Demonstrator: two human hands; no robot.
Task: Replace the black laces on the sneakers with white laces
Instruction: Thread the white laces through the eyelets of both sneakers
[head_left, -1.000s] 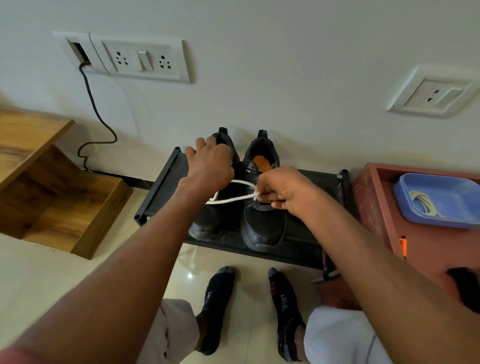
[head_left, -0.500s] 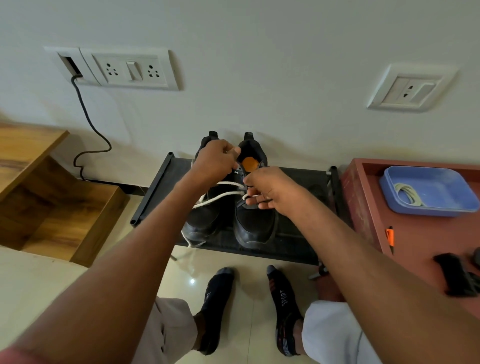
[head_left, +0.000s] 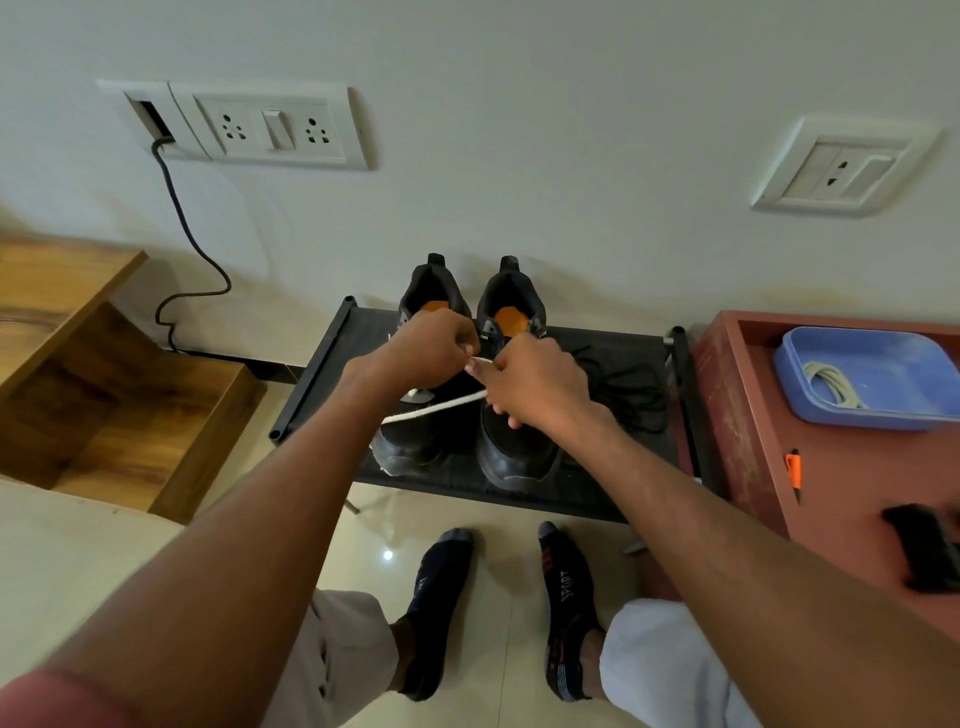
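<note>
Two black sneakers with orange insoles stand side by side on a low black rack (head_left: 322, 374): the left sneaker (head_left: 410, 441) and the right sneaker (head_left: 514, 457). A white lace (head_left: 436, 408) runs from the right sneaker's eyelets across the left one. My left hand (head_left: 421, 348) pinches the lace with curled fingers above the sneakers' tongues. Right beside it, my right hand (head_left: 535, 384) grips the lace over the right sneaker. Both hands hide the eyelets. A loose black lace (head_left: 623, 389) lies on the rack to the right.
A red cabinet top (head_left: 857, 478) at right carries a blue tray (head_left: 883, 364) with a coiled white lace (head_left: 831, 382), an orange pen (head_left: 793, 467) and a dark object (head_left: 924, 551). A wooden shelf (head_left: 104, 395) stands at left. My socked feet (head_left: 498, 597) rest on the tiled floor.
My hands have come together over the sneakers' tongues, the left one having moved right toward the right hand. The white lace now slants lower across the left sneaker.
</note>
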